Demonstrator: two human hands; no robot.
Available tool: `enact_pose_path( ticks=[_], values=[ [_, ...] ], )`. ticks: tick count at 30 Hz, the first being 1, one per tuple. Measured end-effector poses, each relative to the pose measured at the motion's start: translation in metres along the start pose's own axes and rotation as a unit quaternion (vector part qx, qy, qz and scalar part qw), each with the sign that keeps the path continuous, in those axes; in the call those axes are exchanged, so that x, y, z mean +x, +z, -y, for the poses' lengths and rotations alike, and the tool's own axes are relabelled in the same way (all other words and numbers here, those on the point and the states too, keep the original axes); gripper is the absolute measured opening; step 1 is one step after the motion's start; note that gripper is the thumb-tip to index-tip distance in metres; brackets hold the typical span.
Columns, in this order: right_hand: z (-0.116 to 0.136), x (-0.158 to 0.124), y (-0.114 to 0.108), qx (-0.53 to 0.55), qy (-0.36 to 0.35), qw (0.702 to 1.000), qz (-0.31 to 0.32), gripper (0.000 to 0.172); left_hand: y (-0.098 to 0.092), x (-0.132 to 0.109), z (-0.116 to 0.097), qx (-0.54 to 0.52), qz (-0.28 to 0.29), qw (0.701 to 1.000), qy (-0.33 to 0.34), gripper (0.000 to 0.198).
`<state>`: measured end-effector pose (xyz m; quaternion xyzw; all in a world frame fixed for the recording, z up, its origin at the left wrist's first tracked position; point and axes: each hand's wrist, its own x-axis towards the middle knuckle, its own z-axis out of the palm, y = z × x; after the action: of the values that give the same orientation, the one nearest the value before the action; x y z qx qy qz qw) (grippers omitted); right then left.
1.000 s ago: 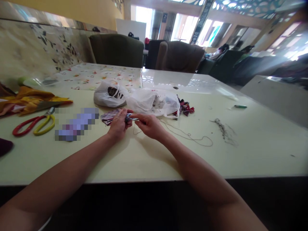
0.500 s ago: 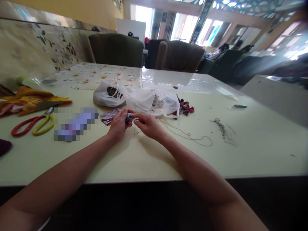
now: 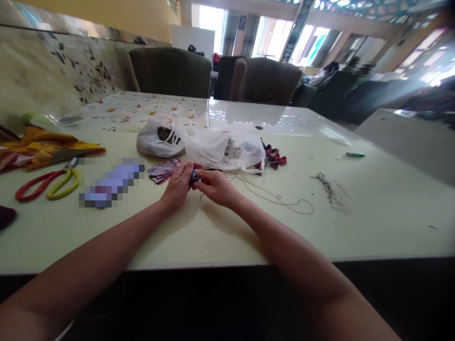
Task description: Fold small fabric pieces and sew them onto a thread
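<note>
Head view: bag [image 3: 152,147] (scraps [image 3: 166,135] inside) beyond left hand [image 3: 179,185]

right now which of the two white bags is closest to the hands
The larger, flatter bag, just beyond the right hand; the smaller rounded bag sits farther back left.

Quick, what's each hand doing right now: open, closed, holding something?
Left hand: closed, pinching a small fabric piece.
Right hand: closed, pinching the same small fabric piece from the other side.
</note>
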<state>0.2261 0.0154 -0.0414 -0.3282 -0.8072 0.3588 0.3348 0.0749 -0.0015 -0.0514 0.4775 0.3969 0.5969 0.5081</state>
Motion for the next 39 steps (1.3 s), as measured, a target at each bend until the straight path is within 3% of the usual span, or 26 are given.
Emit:
enact_pose_path(
  ticks=[7, 11, 14, 17, 21, 26, 28, 32, 37, 39],
  values=[
    [-0.007, 0.002, -0.007, 0.052, -0.006, 0.996, -0.075, 0.020, -0.002, 0.003, -0.001, -0.071, 0.057, 0.995, -0.033, 0.041],
    [-0.009, 0.002, -0.019, -0.013, -0.016, 0.993, -0.119, 0.020, -0.008, 0.012, 0.002, -0.079, 0.069, 0.992, -0.067, 0.047],
    [-0.010, 0.003, -0.024, -0.066, -0.017, 0.991, -0.118, 0.020, -0.011, 0.015, 0.004, -0.059, 0.086, 0.993, -0.058, 0.044],
    [-0.011, 0.004, -0.023, -0.046, -0.014, 0.993, -0.111, 0.021, -0.011, 0.015, 0.004, -0.043, 0.067, 0.996, -0.046, 0.047],
    [-0.009, 0.004, -0.018, 0.007, 0.010, 0.999, -0.039, 0.021, -0.009, 0.012, 0.002, -0.008, 0.068, 0.997, -0.020, 0.048],
    [-0.002, 0.001, -0.019, -0.050, 0.010, 0.992, -0.112, 0.028, -0.012, 0.015, 0.001, 0.013, 0.058, 0.998, 0.010, 0.048],
    [-0.001, 0.001, -0.020, -0.063, 0.002, 0.993, -0.101, 0.028, -0.013, 0.016, 0.002, 0.037, 0.060, 0.997, 0.022, 0.047],
    [-0.003, 0.001, -0.019, -0.065, -0.020, 0.997, -0.021, 0.028, -0.015, 0.018, 0.004, 0.102, 0.071, 0.991, 0.051, 0.044],
    [-0.004, 0.001, -0.019, -0.052, -0.015, 0.995, -0.079, 0.032, -0.017, 0.019, 0.002, 0.138, 0.071, 0.985, 0.073, 0.044],
    [-0.005, 0.001, -0.020, -0.051, -0.018, 0.997, -0.064, 0.031, -0.019, 0.019, 0.002, 0.166, 0.074, 0.980, 0.081, 0.042]
  ],
)
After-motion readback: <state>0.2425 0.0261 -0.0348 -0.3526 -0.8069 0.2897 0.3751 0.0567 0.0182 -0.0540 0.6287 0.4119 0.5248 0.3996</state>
